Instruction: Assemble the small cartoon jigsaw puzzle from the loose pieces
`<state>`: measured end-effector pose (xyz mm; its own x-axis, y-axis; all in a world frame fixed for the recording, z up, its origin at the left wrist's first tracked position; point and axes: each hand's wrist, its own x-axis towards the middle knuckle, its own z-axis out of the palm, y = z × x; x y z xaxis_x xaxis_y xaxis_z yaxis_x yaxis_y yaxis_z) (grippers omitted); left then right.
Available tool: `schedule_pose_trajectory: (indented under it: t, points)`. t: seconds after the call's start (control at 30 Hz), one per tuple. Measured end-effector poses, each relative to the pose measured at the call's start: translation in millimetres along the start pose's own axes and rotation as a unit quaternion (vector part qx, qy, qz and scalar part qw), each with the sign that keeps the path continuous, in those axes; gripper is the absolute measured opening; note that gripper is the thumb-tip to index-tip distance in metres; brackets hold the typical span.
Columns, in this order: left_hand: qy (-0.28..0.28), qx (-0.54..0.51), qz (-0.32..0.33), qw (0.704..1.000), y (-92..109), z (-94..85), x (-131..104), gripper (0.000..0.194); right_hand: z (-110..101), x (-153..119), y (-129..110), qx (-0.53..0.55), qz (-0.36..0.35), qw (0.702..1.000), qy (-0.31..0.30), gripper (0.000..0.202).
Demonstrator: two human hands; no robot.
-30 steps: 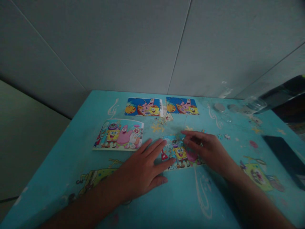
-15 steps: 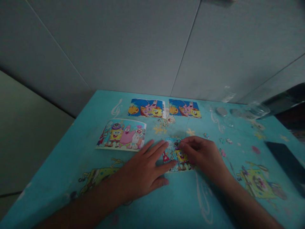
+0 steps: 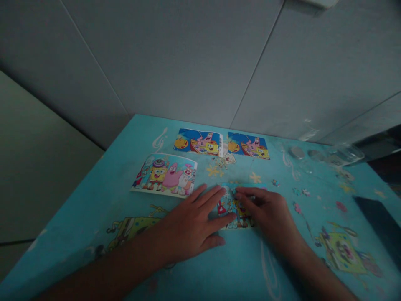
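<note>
A small jigsaw puzzle [image 3: 230,219] with cartoon figures lies partly assembled on the table, half covered by my hands. My left hand [image 3: 197,221] is open, fingers spread, its fingertips resting on the puzzle's left side. My right hand [image 3: 263,205] is closed in a pinch over the puzzle's upper middle, on a puzzle piece that its fingertips mostly hide. Left of the puzzle, a picture card [image 3: 164,174] shows a matching scene. To the right, several loose puzzle pieces [image 3: 297,207] lie scattered.
At the back, a second card [image 3: 199,142] lies beside a blue picture puzzle [image 3: 248,145] with the same scene. Clear jars [image 3: 344,154] and a round lid [image 3: 296,153] stand at the back right. A dark flat object [image 3: 379,221] lies at the right edge. A wall borders the table.
The view has shifted a little, so the tabletop things appear further right. My right fingertips have moved slightly left over the purple hat part, now covered. My left hand keeps its place on the puzzle.
</note>
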<state>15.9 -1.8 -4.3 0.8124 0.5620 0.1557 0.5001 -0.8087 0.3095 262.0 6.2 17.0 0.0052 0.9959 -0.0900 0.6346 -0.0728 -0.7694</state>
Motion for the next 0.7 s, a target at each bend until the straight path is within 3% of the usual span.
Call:
schedule_pose_trajectory:
  t: [0.13,0.33,0.53,0.7]
  points:
    - [0.005,-0.001,0.006,1.0,-0.5,0.7,0.1,0.053,1.0,0.2,-3.7,-0.054,-0.021,0.998,0.017,0.027]
    - [0.006,-0.003,0.007,1.0,-1.2,2.2,0.1,0.053,-14.2,9.5,7.0,-0.082,-0.019,0.995,0.054,0.029]
    - [0.008,-0.004,0.006,1.0,-2.4,2.9,-0.9,0.053,-23.2,14.5,8.8,-0.052,-0.13,0.989,0.036,0.023]
    - [0.005,0.001,0.006,1.0,-2.6,4.0,-2.1,0.054,-20.8,14.4,10.9,-0.035,-0.171,0.985,0.013,0.024]
